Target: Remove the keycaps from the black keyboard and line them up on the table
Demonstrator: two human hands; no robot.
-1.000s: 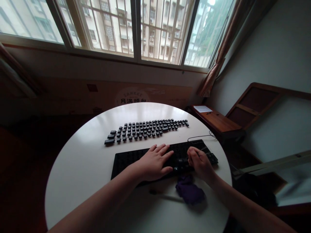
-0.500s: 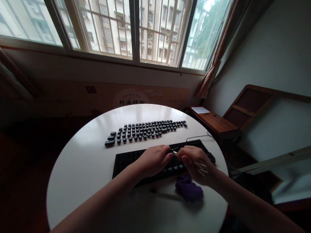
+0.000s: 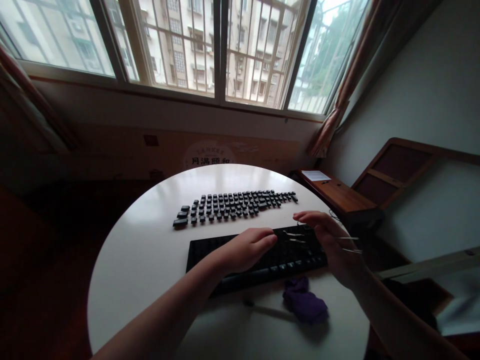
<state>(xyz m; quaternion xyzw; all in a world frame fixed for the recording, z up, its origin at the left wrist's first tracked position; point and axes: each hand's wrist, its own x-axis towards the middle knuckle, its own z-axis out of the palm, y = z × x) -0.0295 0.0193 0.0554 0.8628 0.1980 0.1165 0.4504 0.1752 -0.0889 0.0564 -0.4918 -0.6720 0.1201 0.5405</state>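
Observation:
My left hand [image 3: 251, 248] is over the middle of a black keyboard [image 3: 202, 250], its fingers pressed together; anything between them is hidden. My right hand [image 3: 332, 245] is above the keyboard's right end, around a wire keycap puller [image 3: 296, 237]. The puller's thin metal wires stick out on both sides of that hand, one end pointing toward my left hand. Along the keyboard's near edge some keycaps [image 3: 290, 266] are in place. Beyond the keyboard, loose black keycaps [image 3: 225, 205] stand in rows on the white round table [image 3: 138, 250].
A purple cloth [image 3: 307, 302] lies in front of the keyboard, beside a thin dark-tipped stick [image 3: 268, 311]. The keyboard's cable [image 3: 335, 215] runs off the table's right side. A wooden bench [image 3: 341, 195] with a paper sheet [image 3: 316, 175] stands behind right, below the window.
My hands have moved apart. The right hand has gone right with the keycap puller, its fingers straighter; the left stays over the keyboard. The whole view has shifted slightly.

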